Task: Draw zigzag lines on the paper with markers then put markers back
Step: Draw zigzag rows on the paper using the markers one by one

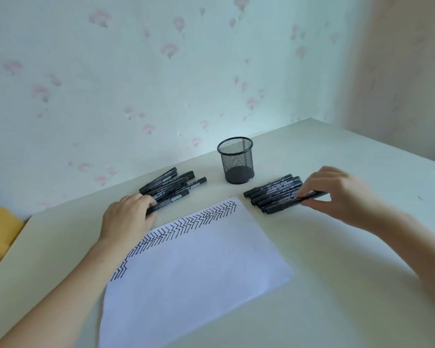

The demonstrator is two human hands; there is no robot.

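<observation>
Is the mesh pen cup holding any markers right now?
No. The mesh cup stands empty, with the markers lying on the table in a left pile and a right pile.

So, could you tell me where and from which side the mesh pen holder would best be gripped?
Probably around its upper wall, just under the rim, coming from the front. The mesh pen holder stands upright and looks empty, with marker piles on both sides, so the near side seems clearest for a hand wrapping it.

Right hand (337,194) pinches marker (286,203); left hand (127,217) on markers (172,188)
</observation>
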